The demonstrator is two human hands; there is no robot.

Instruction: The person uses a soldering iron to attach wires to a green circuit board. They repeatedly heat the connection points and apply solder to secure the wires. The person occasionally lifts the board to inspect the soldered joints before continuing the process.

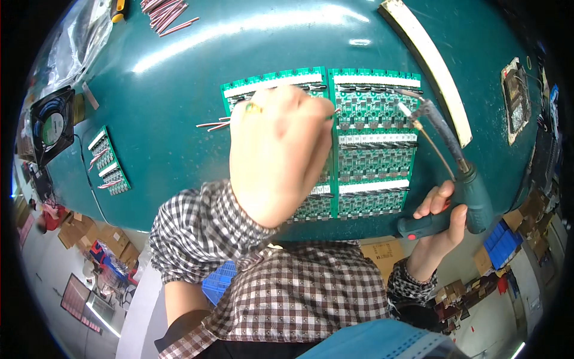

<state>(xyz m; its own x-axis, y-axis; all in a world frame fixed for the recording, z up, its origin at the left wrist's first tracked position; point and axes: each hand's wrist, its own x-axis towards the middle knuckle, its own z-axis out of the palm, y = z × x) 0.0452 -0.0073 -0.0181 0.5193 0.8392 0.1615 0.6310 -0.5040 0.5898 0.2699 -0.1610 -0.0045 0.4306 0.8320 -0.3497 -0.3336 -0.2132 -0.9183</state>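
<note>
Teal bench (179, 119); right hand (439, 209) gripping soldering iron (454, 173).

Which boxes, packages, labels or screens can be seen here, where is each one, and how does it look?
Round label: on the hub of the black fan at the table's left edge, pale green.
Cardboard boxes: on the floor at lower left, brown, rectangular.
Clear plastic bag: top left corner of the table, crumpled.
Blue bins: floor at right, small, rectangular.
No screens.
</note>
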